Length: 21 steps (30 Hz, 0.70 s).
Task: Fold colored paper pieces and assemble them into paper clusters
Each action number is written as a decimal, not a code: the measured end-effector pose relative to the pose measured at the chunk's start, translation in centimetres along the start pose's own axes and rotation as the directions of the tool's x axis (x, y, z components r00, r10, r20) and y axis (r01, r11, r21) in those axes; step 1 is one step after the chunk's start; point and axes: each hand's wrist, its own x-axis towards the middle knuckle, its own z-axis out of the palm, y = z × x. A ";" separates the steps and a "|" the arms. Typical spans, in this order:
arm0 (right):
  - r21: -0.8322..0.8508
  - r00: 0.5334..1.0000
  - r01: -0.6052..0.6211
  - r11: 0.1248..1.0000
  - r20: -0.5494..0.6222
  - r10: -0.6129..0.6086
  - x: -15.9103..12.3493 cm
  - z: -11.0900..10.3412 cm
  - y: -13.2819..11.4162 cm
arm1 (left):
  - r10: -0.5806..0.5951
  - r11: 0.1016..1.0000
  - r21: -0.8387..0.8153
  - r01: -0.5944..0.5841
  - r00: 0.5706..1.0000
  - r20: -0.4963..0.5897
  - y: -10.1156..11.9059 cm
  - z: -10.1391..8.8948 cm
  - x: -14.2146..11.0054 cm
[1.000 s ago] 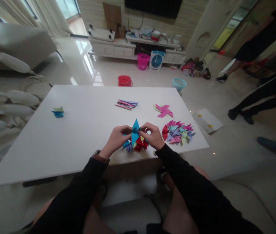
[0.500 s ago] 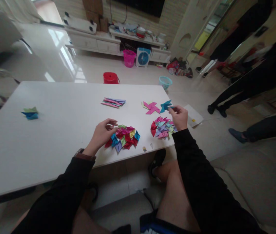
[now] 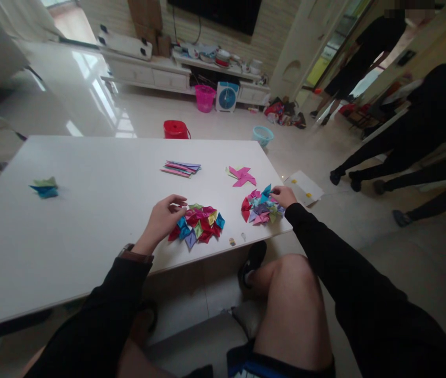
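My right hand [image 3: 285,196] pinches a blue folded-paper piece [image 3: 266,192] at the far side of a round cluster of multicoloured folded paper [image 3: 261,208], near the table's right end. My left hand [image 3: 163,218] rests at the left edge of a second, mostly red and pink folded-paper cluster [image 3: 203,226], its thumb and fingers apart. Beyond the right cluster lies a pink paper pinwheel [image 3: 242,176] with a pale green piece partly under it. A stack of coloured paper pieces [image 3: 180,168] lies further back in the middle.
The white table [image 3: 101,220] carries a green and blue folded-paper piece [image 3: 45,187] at the far left. Past its far edge stand a red bucket [image 3: 176,129] and a light-blue basket [image 3: 263,135]. A white sheet [image 3: 305,187] is off the right end. Several people stand at the right.
My right hand has moved down and toward me with the blue paper piece, from beside the pink pinwheel to the right cluster. My left hand has stayed by its cluster.
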 end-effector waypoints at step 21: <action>-0.094 0.944 0.324 0.941 0.104 -0.314 8.4 -1.6 -13.1 | 0.011 1.000 0.001 -0.011 0.986 -0.164 -0.4 -3.8 -0.4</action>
